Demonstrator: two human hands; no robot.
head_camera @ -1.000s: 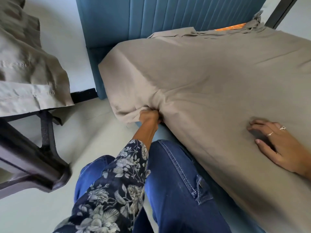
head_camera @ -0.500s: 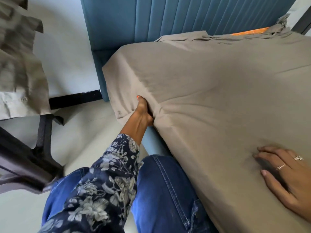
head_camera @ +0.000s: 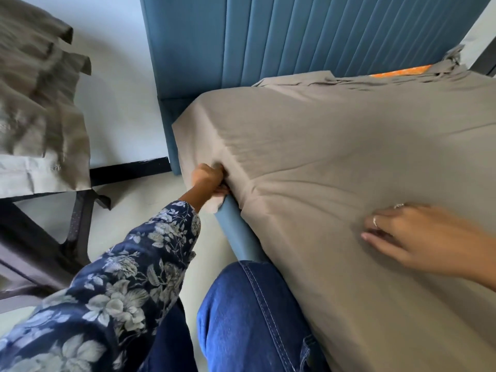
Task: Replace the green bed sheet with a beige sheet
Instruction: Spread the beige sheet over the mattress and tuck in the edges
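Beige sheet (head_camera: 335, 162): spread over the mattress, side edge hanging at the blue bed rail (head_camera: 239, 234).
Left hand (head_camera: 210, 179): fingers curled around bunched sheet edge at the rail.
Right hand (head_camera: 418, 237): fingers straight, pressing flat on top.
Risk: a hard tuck may drag the loosely gathered far edge by the headboard (head_camera: 295, 36) loose, uncovering the orange patch (head_camera: 402, 71).

The beige sheet (head_camera: 349, 162) is matt woven cloth, finely creased near the corner. The headboard (head_camera: 268, 36) is blue upholstery with stitched vertical ribs, a soft low sheen. The bed rail (head_camera: 236, 232) wears the same smooth blue fabric. Jeans (head_camera: 255, 318) are coarse denim. The dark chair frame (head_camera: 77, 224) looks like painted metal, though blur leaves that uncertain.
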